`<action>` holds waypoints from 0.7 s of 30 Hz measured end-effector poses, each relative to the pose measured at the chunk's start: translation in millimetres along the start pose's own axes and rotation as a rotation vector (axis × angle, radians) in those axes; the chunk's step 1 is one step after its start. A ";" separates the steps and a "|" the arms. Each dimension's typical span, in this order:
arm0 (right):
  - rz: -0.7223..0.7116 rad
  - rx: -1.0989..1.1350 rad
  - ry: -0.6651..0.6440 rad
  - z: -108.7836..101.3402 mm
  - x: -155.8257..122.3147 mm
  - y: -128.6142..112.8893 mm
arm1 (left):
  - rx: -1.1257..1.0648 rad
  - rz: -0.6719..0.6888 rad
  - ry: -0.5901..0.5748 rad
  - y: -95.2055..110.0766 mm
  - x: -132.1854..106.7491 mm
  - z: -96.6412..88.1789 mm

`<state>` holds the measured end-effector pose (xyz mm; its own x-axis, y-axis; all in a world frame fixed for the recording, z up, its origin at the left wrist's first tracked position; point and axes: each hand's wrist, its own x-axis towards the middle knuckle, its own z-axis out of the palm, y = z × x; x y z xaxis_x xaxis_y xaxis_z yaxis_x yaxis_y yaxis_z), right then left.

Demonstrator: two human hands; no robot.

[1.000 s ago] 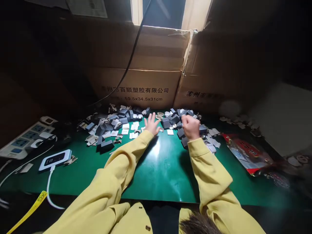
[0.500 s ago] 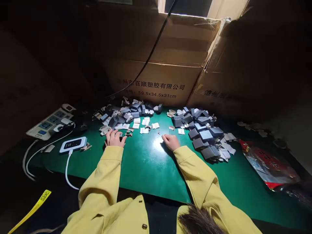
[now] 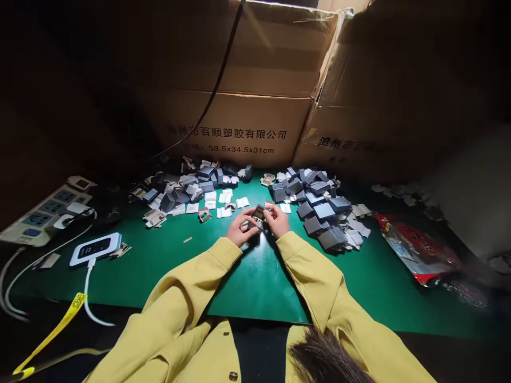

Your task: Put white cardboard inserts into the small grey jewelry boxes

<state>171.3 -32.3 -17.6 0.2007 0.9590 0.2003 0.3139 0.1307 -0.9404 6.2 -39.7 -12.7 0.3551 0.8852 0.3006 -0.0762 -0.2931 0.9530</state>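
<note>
In the middle of the green table, both hands meet at a small dark box that looks opened, with something light inside it too small to make out. My left hand curls its fingers round the box's left side. On the other side my right hand pinches its upper right edge. Beyond the hands lie white folded slips and torn cardboard bits. A heap of dark grey boxes is to the right of my right hand, and another heap of boxes and paper is to the left.
A power strip and a white device with a screen lie on the left with cables. At right is a red and clear plastic bag. Large cardboard cartons wall off the back of the green table.
My left hand has moved right from the left heap to the table's middle, and a small box is now between both hands. My right hand has come up to it. The view has shifted.
</note>
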 end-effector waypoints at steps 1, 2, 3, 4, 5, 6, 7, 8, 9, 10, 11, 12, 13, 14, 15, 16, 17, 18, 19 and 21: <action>-0.004 -0.017 0.030 -1.3 1.2 1.2 | -0.116 -0.047 0.020 -2.1 2.6 0.3; -0.023 -0.035 0.038 -1.8 1.6 1.5 | -0.228 -0.092 0.049 -4.4 4.7 -0.6; -0.052 -0.054 0.034 -1.3 1.3 0.8 | -0.333 -0.141 0.081 -6.7 6.2 -2.1; -0.088 -0.074 0.026 0.3 0.3 -0.9 | -0.423 -0.204 0.104 -8.8 7.1 -3.7; -0.127 -0.093 0.019 2.8 -1.3 -3.2 | -0.495 -0.278 0.110 -10.6 7.6 -5.2; -0.165 -0.105 0.014 6.0 -3.0 -5.8 | -0.541 -0.348 0.097 -11.8 8.0 -6.5; -0.196 -0.110 0.013 9.6 -4.6 -8.3 | -0.563 -0.411 0.064 -12.3 8.4 -7.6; -0.221 -0.109 0.020 13.4 -5.6 -10.3 | -0.569 -0.460 0.022 -12.1 9.3 -8.8; -0.239 -0.103 0.027 17.1 -5.7 -11.7 | -0.572 -0.497 -0.015 -11.1 10.8 -10.6; -0.244 -0.088 0.032 20.6 -4.4 -12.4 | -0.576 -0.521 -0.038 -9.5 13.2 -13.0; -0.233 -0.064 0.034 23.6 -1.8 -12.2 | -0.579 -0.535 -0.042 -7.5 16.7 -16.5; -0.211 -0.034 0.033 26.1 2.3 -11.6 | -0.580 -0.536 -0.017 -5.3 21.1 -20.8; -0.183 -0.009 0.034 28.2 7.8 -10.5 | -0.579 -0.521 0.041 -3.2 26.3 -26.0; -0.161 0.003 0.039 29.9 14.3 -9.3 | -0.582 -0.495 0.127 -1.4 32.0 -31.7; -0.155 -0.011 0.042 31.4 21.5 -8.2 | -0.591 -0.464 0.224 0.2 37.8 -37.6; -0.173 -0.059 0.041 32.9 28.9 -7.4 | -0.603 -0.441 0.311 1.6 43.2 -43.2; -0.217 -0.139 0.017 34.4 36.0 -6.9 | -0.617 -0.427 0.380 3.0 47.8 -48.1; -0.270 -0.240 -0.033 36.0 42.3 -7.0 | -0.642 -0.427 0.428 4.5 51.3 -51.9; -0.317 -0.350 -0.095 37.8 47.6 -7.4 | -0.681 -0.448 0.452 6.3 53.4 -54.4; -0.366 -0.557 -0.220 41.4 54.6 -9.4 | -0.776 -0.523 0.445 10.6 53.3 -55.4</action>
<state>140.9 29.2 -9.1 -0.1827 0.9142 0.3616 0.7662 0.3629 -0.5304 -27.2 24.4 15.4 0.1527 0.9344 -0.3219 -0.6470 0.3407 0.6821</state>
